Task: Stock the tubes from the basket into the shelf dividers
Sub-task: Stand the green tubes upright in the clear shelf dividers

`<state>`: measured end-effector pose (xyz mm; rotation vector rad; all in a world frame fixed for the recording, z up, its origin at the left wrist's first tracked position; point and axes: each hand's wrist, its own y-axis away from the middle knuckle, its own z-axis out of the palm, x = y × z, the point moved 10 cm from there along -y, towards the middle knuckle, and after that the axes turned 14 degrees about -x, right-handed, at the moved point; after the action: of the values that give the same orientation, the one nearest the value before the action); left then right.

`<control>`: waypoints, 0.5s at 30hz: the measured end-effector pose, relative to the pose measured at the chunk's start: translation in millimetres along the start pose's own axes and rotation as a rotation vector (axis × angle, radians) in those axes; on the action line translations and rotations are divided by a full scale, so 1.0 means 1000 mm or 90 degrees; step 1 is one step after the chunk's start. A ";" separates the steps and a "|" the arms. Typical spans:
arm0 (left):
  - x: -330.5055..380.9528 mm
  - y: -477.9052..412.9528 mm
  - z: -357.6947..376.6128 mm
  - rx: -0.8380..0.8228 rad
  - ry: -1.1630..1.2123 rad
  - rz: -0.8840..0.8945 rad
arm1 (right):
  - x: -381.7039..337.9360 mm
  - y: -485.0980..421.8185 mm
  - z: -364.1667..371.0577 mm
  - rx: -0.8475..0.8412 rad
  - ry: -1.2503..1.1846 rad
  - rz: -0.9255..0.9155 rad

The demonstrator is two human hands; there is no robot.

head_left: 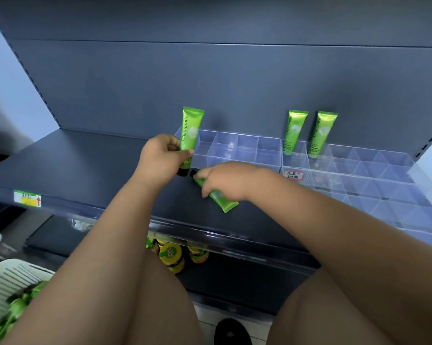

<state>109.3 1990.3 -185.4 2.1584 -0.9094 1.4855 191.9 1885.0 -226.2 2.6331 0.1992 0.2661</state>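
Note:
My left hand (pixel 160 158) grips a green Chamomile tube (pixel 190 130), upright with its black cap down, at the left edge of the clear shelf dividers (pixel 237 151). A second green tube (pixel 221 199) lies flat on the dark shelf under my right hand (pixel 225 179), whose fingers are closed on it. Two more green tubes (pixel 294 131) (pixel 320 134) stand cap down in the back cells of the right divider tray (pixel 374 170). The white slatted basket (pixel 13 282) at the lower left holds several green tubes (pixel 15 310).
The dark shelf (pixel 90 165) stretches left of the dividers, with a price label (pixel 27 198) on its front rail. A handwritten label (pixel 294 175) sits on the divider front. Yellow-lidded jars (pixel 174 256) stand on the lower shelf. A dark shoe (pixel 231 332) shows below.

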 end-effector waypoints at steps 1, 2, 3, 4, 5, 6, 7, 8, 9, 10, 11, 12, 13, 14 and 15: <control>0.003 0.001 -0.002 0.007 0.004 0.005 | 0.000 -0.002 0.002 -0.010 0.000 -0.006; 0.005 0.001 -0.004 0.016 0.008 0.008 | 0.000 -0.003 0.004 -0.014 0.001 -0.010; 0.006 0.002 -0.005 0.025 0.010 0.009 | -0.001 -0.005 0.003 -0.008 0.007 -0.014; 0.007 0.002 -0.006 0.028 0.010 0.009 | -0.003 -0.007 0.002 0.002 0.016 -0.017; 0.007 0.002 -0.006 0.025 0.008 0.010 | -0.004 -0.009 0.001 0.012 0.028 -0.019; 0.008 0.003 -0.006 0.020 0.005 0.012 | -0.004 -0.011 0.000 0.026 0.031 -0.014; 0.008 0.004 -0.007 0.017 0.002 0.013 | -0.002 -0.012 -0.004 0.049 0.021 -0.004; 0.008 0.005 -0.010 0.020 0.002 0.013 | 0.001 -0.012 -0.008 0.079 -0.005 0.010; 0.009 0.006 -0.013 0.028 0.005 0.015 | 0.005 -0.011 -0.011 0.113 -0.045 0.023; 0.010 0.008 -0.017 0.042 0.010 0.020 | 0.010 -0.011 -0.014 0.146 -0.089 0.034; 0.012 0.011 -0.022 0.057 0.019 0.025 | 0.013 -0.009 -0.016 0.172 -0.125 0.042; 0.014 0.013 -0.025 0.068 0.034 0.033 | 0.016 -0.007 -0.017 0.192 -0.151 0.048; 0.016 0.015 -0.027 0.074 0.053 0.043 | 0.020 -0.004 -0.017 0.206 -0.177 0.055; 0.017 0.017 -0.028 0.074 0.070 0.052 | 0.025 -0.001 -0.016 0.214 -0.213 0.064; 0.018 0.018 -0.028 0.070 0.086 0.057 | 0.031 0.004 -0.015 0.223 -0.255 0.075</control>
<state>82.6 1988.8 -159.0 2.0863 -0.9065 1.7405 219.5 1894.0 -206.9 2.9780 -0.0494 -0.2861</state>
